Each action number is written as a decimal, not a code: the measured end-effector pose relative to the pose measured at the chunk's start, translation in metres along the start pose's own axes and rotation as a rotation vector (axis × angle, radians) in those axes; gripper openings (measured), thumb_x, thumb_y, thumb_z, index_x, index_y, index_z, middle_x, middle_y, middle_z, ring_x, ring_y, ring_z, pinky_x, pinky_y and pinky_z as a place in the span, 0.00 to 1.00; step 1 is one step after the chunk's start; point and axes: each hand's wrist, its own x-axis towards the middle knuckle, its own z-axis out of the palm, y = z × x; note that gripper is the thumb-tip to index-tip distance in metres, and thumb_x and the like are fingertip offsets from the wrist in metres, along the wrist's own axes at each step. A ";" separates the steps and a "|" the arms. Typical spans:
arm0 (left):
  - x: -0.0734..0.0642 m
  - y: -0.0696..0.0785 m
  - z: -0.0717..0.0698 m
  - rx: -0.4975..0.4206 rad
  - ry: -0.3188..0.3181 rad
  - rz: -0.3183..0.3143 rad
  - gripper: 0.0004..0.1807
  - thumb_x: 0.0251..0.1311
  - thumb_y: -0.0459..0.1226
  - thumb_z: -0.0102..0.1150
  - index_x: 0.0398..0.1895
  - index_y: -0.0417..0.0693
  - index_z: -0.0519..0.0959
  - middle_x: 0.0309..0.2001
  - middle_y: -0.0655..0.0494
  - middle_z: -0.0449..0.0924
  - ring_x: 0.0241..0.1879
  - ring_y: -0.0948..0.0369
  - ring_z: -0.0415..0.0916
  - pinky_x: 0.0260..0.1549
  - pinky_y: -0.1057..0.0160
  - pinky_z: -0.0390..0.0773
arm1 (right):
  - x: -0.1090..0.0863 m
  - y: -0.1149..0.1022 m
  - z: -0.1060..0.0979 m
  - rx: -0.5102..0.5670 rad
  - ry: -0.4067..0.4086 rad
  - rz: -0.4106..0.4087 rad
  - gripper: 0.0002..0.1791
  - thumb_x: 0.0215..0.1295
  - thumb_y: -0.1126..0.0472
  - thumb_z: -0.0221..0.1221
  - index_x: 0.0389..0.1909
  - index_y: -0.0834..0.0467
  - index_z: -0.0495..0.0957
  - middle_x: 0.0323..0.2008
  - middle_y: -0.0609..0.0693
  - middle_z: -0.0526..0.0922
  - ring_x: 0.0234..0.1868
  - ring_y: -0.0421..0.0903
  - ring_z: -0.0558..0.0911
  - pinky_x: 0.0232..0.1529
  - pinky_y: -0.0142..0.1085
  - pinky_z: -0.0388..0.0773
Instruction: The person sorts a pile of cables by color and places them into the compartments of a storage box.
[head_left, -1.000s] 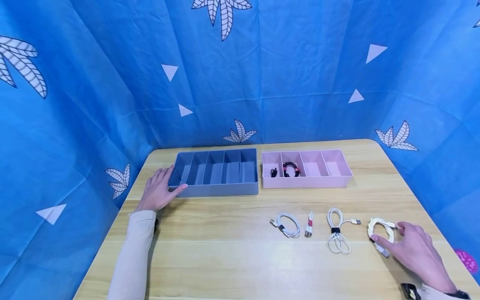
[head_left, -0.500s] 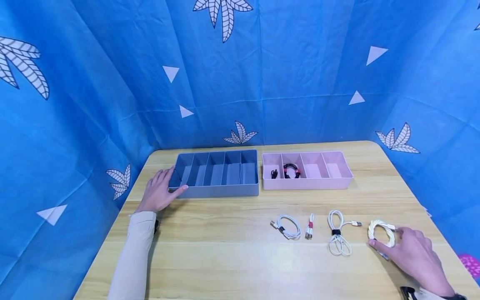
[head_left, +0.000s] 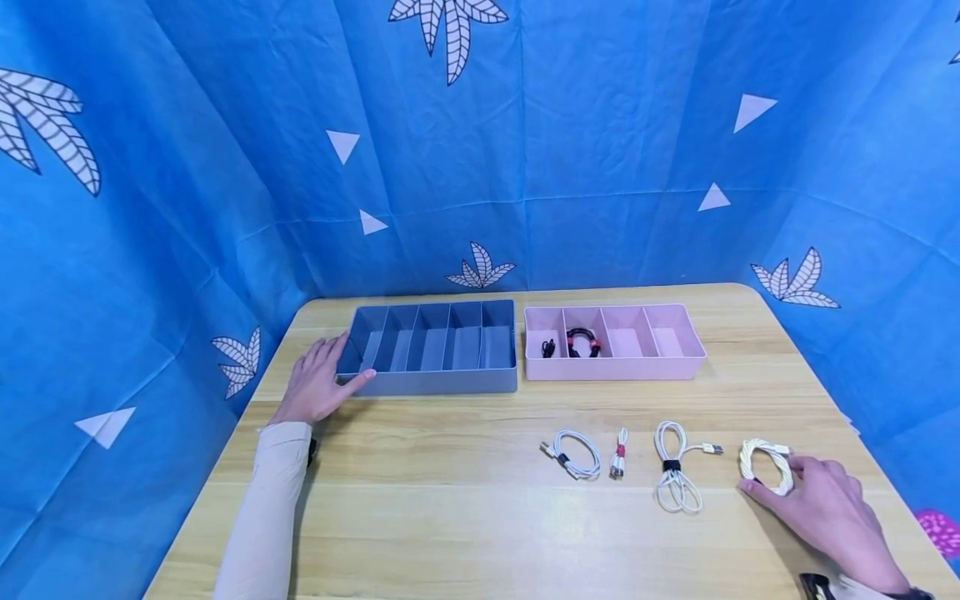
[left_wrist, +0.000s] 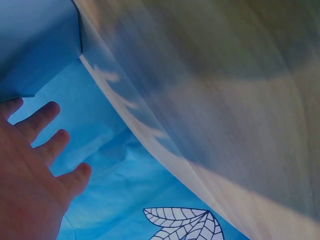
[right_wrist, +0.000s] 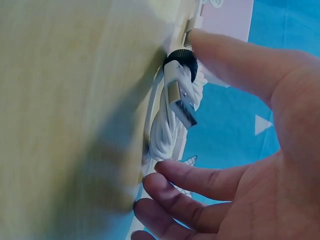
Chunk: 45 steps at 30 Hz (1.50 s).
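At the right of the table my right hand pinches a coiled white USB cable between thumb and fingers. In the right wrist view, the thumb lies by the cable's black tie, the index fingertip meets the coil's other end, and a metal USB plug sticks out. My left hand rests at the left end of the blue divided box, thumb along its front and fingers straight. In the left wrist view the fingers are spread beside the box.
Left of the pinched cable lie a looped white cable, a short white cable with a red tie and another coiled one. Behind them, a pink divided box holds a small black cable and a black coil.
My right thumb and fingers have closed in on the white cable coil, which has shifted slightly; its lower plug, visible earlier, is now hidden in the head view. The left hand stays put.
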 end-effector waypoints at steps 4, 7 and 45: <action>0.000 0.001 -0.001 -0.005 -0.003 0.001 0.56 0.56 0.75 0.44 0.80 0.61 0.38 0.79 0.42 0.46 0.77 0.36 0.40 0.69 0.27 0.41 | 0.000 -0.002 0.002 -0.002 0.043 -0.014 0.36 0.50 0.27 0.64 0.27 0.60 0.74 0.24 0.55 0.73 0.31 0.56 0.71 0.22 0.37 0.58; 0.001 0.001 0.000 -0.005 -0.002 0.004 0.56 0.56 0.75 0.44 0.80 0.60 0.39 0.79 0.42 0.46 0.77 0.36 0.41 0.69 0.27 0.41 | 0.001 -0.003 0.003 -0.006 0.041 -0.006 0.40 0.50 0.26 0.63 0.32 0.63 0.76 0.27 0.59 0.75 0.32 0.58 0.71 0.22 0.39 0.58; 0.000 -0.001 0.000 -0.001 0.000 0.013 0.56 0.57 0.74 0.44 0.80 0.60 0.39 0.79 0.43 0.48 0.77 0.37 0.42 0.70 0.28 0.43 | 0.003 0.000 0.002 -0.013 0.041 0.008 0.46 0.52 0.27 0.62 0.43 0.70 0.76 0.25 0.57 0.75 0.28 0.53 0.71 0.19 0.37 0.59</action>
